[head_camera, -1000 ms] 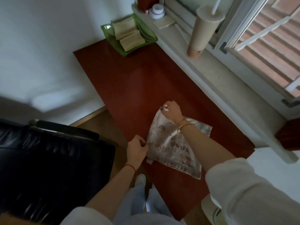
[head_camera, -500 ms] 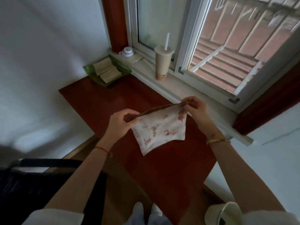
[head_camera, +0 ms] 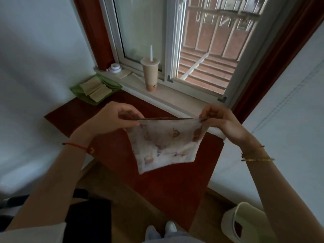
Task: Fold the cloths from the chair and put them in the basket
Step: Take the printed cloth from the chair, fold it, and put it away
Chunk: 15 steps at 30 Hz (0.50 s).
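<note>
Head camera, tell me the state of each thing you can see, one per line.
Patterned cloth: off the table, top edge stretched between both hands, rest hanging.
Left hand: pinches the cloth's left corner.
Right hand: pinches its right corner.
Green basket: holds folded cloths.
Cup: upright on sill, straw in.

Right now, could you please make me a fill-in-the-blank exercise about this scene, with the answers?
The left hand and the right hand pinch the printed cloth by its ____ edge.
The cup on the windowsill holds a white ____.
Folded cloths lie in the ____ basket.
Missing words: top; straw; green.
</note>
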Tool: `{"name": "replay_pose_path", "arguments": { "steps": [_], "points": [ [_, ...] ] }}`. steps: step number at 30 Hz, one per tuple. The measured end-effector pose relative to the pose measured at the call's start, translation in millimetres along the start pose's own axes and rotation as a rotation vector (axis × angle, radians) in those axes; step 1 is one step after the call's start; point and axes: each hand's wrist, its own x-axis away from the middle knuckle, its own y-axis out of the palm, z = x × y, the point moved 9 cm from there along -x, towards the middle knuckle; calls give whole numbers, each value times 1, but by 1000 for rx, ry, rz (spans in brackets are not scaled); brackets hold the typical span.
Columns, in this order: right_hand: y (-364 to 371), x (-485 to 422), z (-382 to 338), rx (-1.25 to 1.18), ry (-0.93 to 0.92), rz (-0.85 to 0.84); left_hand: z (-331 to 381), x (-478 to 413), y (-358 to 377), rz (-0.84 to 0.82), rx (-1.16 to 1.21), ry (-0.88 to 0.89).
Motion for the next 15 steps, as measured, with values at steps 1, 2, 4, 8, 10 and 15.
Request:
{"name": "replay_pose_path", "arguments": {
  "steps": [1, 2, 4, 8, 10, 15],
  "points": [
    [-1, 3, 4, 4, 15, -19, -1, -1, 4, -27, 15, -2],
    [-1, 5, 9, 10, 34, -35, -4, -3, 9, -51, 22, -8],
    [-2, 6, 27, 32, 95, -47, -16, -8, 21, -87, 14, -39],
    [-10, -7, 88, 146, 287, 79, -64, -23, 56, -71, -17, -174],
    [-10, -17, 120, 315, 350, 133, -93, -29, 77, -16, -71, -248],
    [4, -20, 191, 491, 471, 156, -145, -17, 135, 100, -140, -316]
  ]
}}
